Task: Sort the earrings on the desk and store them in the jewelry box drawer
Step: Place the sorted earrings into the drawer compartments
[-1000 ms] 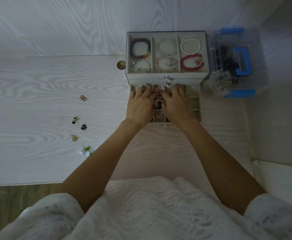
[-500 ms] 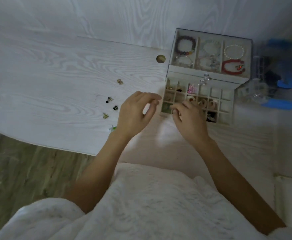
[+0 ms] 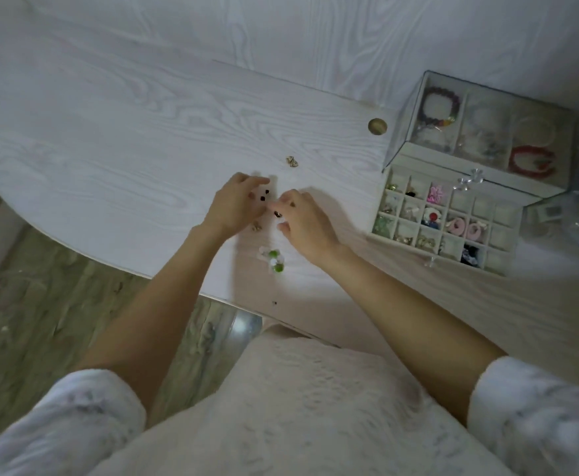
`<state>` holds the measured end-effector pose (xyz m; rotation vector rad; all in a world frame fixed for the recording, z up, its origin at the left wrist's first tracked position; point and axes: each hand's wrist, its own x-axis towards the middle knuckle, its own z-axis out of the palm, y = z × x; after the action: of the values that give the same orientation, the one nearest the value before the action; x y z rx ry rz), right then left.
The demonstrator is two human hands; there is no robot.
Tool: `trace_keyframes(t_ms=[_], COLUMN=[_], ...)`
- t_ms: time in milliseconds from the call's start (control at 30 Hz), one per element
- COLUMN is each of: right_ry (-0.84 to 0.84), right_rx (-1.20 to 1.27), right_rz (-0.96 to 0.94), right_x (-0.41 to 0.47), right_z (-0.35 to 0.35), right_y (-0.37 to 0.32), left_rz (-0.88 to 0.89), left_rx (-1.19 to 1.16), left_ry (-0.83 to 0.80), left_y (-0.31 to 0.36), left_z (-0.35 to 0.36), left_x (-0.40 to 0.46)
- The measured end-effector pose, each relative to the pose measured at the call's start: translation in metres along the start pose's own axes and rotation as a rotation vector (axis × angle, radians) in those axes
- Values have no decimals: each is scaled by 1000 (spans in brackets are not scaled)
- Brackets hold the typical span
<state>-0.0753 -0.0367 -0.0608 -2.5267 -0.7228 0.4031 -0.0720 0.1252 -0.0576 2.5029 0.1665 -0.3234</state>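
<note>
Small black stud earrings: mid-desk, left of open compartmented jewelry-box drawer. Likely light, slippery; pinch by edges. Left hand, right hand: fingers curled over them; grip unclear.

Desk: earrings, jewelry box, perhaps.

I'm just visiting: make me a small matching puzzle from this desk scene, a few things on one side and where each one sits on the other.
Things:
1. gold earring
2. green and white earring
3. pink flower earring
4. red bracelet

Places:
A. in a drawer compartment
B. on the desk, beyond the hands
C. under the jewelry box's glass top
D. on the desk, nearer the person than the hands

Pairs: 1-B, 2-D, 3-A, 4-C
</note>
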Motion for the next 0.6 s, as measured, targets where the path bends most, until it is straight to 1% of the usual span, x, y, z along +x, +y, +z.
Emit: trace_keyframes(t_ms=[167,300,433,533,600], right_ry=[55,44,71,50,37], right_rx=[-27,-95,-86,-58,-29], right_rz=[-32,-60,28,74,108], right_x=[3,-6,-21,-33,-43], right_z=[3,0,-1,-6,-9], right_y=[13,23,30,35,35], left_rz=[74,94,42,41,32], left_rx=[29,41,25,22,18], left_ry=[40,80,54,3,8], left_y=[3,0,2,8,12], left_z=[6,10,12,18,22], left_x=[6,6,6,4,2])
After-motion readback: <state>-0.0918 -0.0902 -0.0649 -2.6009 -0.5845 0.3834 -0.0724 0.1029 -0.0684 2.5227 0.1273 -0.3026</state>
